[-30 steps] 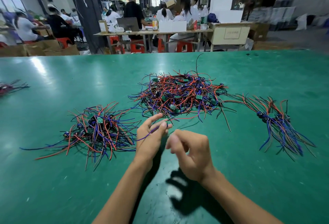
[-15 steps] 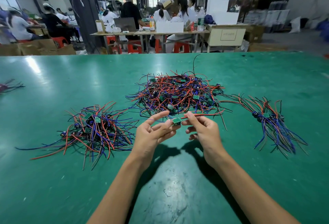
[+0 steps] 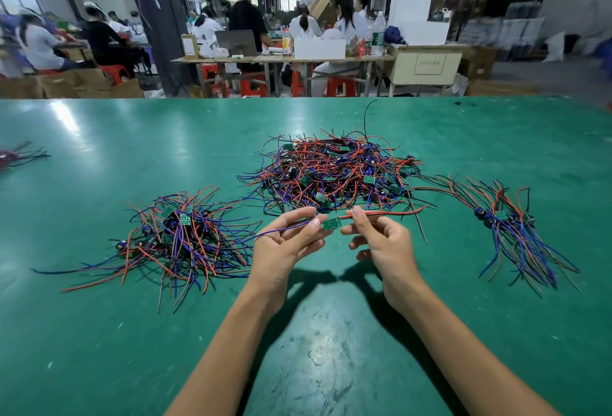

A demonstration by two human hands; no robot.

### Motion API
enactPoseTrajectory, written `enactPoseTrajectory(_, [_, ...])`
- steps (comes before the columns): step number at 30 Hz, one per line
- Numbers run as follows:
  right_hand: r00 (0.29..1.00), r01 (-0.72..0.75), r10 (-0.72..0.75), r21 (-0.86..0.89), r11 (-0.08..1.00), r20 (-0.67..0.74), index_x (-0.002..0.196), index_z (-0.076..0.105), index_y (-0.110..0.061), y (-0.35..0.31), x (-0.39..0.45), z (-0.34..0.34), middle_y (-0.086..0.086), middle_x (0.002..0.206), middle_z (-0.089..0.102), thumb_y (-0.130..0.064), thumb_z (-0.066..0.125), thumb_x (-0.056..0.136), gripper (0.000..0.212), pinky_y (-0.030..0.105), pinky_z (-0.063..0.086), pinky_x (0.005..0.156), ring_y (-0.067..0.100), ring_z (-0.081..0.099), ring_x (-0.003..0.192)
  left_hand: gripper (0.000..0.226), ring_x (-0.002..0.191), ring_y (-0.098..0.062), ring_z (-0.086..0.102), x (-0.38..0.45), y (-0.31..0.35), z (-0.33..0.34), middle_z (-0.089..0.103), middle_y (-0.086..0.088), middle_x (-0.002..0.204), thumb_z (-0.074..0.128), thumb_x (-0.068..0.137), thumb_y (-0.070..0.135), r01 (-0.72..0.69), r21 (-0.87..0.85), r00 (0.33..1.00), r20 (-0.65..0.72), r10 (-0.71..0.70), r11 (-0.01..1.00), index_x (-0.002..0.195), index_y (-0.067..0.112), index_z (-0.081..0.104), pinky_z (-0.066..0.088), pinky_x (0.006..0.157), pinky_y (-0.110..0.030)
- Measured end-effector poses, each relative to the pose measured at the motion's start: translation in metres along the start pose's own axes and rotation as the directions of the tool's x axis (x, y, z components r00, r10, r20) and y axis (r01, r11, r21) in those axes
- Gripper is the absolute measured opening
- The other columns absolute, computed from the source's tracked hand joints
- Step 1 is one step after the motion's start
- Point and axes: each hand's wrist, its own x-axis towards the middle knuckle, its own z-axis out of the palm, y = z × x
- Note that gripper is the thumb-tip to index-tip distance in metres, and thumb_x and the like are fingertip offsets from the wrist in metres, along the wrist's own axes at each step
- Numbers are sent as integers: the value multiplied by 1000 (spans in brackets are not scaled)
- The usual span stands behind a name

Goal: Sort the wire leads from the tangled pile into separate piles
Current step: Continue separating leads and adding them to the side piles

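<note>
A tangled pile [image 3: 334,174] of red, blue and black wire leads with small green boards lies mid-table. In front of it I hold one wire lead [image 3: 331,223] stretched between both hands, its green board in the middle. My left hand [image 3: 288,243] pinches the blue wire side. My right hand [image 3: 377,240] pinches the red wire side, whose ends stick out to the right. A loose sorted pile [image 3: 178,240] lies to the left. A neater bundle [image 3: 510,230] lies to the right.
The green table [image 3: 99,333] stretches wide around me. A small bunch of wires [image 3: 16,154] sits at the far left edge. Beyond the table's far edge, people sit at workbenches with red stools and cardboard boxes.
One second ago my hands were near me with a blue wire in the left. They have since moved forward and now hold one lead stretched between them, slightly raised.
</note>
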Motion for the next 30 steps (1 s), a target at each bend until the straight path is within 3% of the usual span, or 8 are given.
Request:
enactPoseTrajectory(12, [988,-120,112,76,990,103,97,70,-20,-3,-2,1,1,90,79,-40,62,97,22,18,51,53,10,71,66,47,97,-26,74,-2,1,1,75,-5,111,80,78,7,-96,139,995,23,94,986,122,15,66,59,81,-31])
enactPoseTrajectory(16, [982,-125,112,77,989,154,98,72,-19,-5,-5,1,3,93,79,-45,67,88,28,18,52,54,12,72,68,31,92,-17,73,-3,0,1,77,-9,101,78,81,8,-120,161,992,49,113,980,112,11,75,56,77,-22])
enactPoseTrajectory(21, [972,-118,105,50,992,212,104,74,-21,-8,-5,0,6,96,79,-53,67,84,38,16,49,53,11,70,68,20,93,-24,74,5,6,-11,77,-14,100,79,81,11,-232,99,971,-41,237,968,101,9,78,56,82,-26])
enactPoseTrajectory(23, [964,-112,112,-14,994,241,106,74,-24,-8,-4,-1,5,97,79,-50,63,91,32,16,49,54,11,70,69,18,92,-24,74,14,16,-27,77,-13,100,78,81,8,-357,-8,911,-223,346,934,100,10,78,57,85,-27])
enactPoseTrajectory(24, [960,-110,117,-41,993,253,106,74,-24,-7,-4,-2,5,96,79,-47,62,94,29,17,49,55,12,70,69,18,90,-24,74,18,21,-39,77,-14,99,78,82,4,-432,-7,843,-357,401,902,99,10,77,58,86,-30])
enactPoseTrajectory(26, [956,-107,128,-91,990,263,106,74,-23,-4,-4,-2,5,94,79,-39,62,97,22,18,50,54,13,69,68,19,88,-25,72,23,29,-67,75,-17,99,74,86,1,-510,207,622,-582,524,835,103,5,74,59,89,-37])
enactPoseTrajectory(28, [963,-45,94,-192,980,253,104,74,-21,4,-3,-1,3,90,79,-31,64,97,15,21,51,54,13,68,67,25,91,-26,70,22,30,-93,73,-16,102,67,87,1,-366,500,459,-637,620,785,109,9,73,57,92,-44])
enactPoseTrajectory(30, [973,105,-13,-391,914,230,100,74,-26,15,-1,0,-4,84,78,-25,68,95,9,22,53,57,7,69,69,41,104,-35,66,17,26,-101,71,-16,112,59,82,-3,-113,692,481,-590,649,713,117,13,73,53,96,-47])
